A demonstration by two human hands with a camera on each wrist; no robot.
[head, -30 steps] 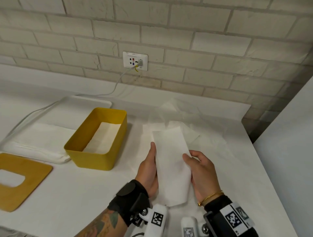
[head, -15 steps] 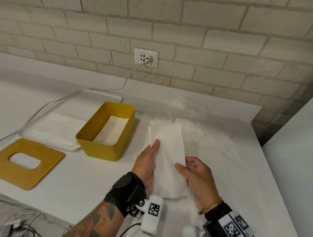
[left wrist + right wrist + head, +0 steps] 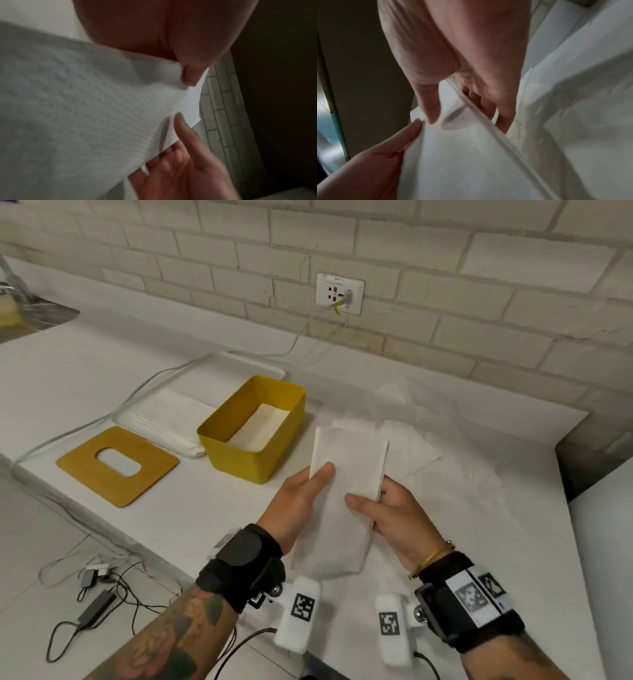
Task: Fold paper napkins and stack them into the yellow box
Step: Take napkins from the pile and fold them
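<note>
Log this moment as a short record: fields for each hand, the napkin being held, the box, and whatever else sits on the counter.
left hand: grips the left edge of the folded napkin, thumb on top
right hand: pinches the napkin's right edge
folded napkin: long narrow strip, held above the counter
yellow box: open, left of the napkin, white napkins already lying inside
wooden lid: flat on the counter, left of the box, with a slot
white tray: behind the lid, holds napkins
loose napkins: spread on the counter under the hands

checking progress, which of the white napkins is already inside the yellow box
The flat napkin lying on the floor of the yellow box. The others sit outside it: one held in both hands, a stack on the white tray, loose ones on the counter.
</note>
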